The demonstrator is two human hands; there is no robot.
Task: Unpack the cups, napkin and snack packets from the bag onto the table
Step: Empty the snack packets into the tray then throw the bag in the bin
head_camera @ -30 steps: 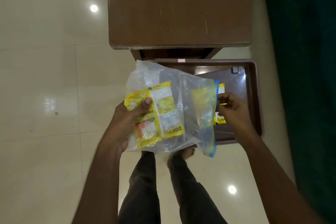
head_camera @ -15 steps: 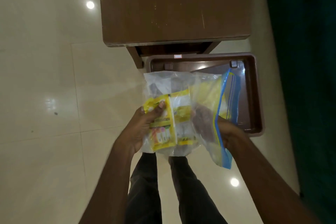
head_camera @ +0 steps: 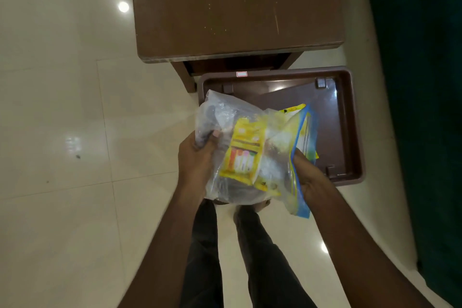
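Note:
I hold a clear zip bag (head_camera: 225, 117) with a blue seal strip in front of me, above my legs. My left hand (head_camera: 197, 157) grips its left side, thumb pressed on the plastic. My right hand (head_camera: 308, 175) grips the blue-edged mouth on the right. Inside the bag lies a yellow snack packet (head_camera: 243, 152) with coloured sticks printed on it, and a second yellow packet (head_camera: 292, 110) pokes up near the mouth. Cups and napkin cannot be made out through the crumpled plastic. The brown table (head_camera: 237, 7) stands beyond the bag.
A brown plastic tray or bin (head_camera: 350, 132) sits on the floor under the table's near edge, behind the bag. Glossy cream floor tiles spread to the left. A dark green curtain (head_camera: 425, 82) runs along the right side.
The bag has turned and bunched up between my hands. My left hand shifted from the packet's face to the bag's left edge, and my right hand now pinches the blue mouth.

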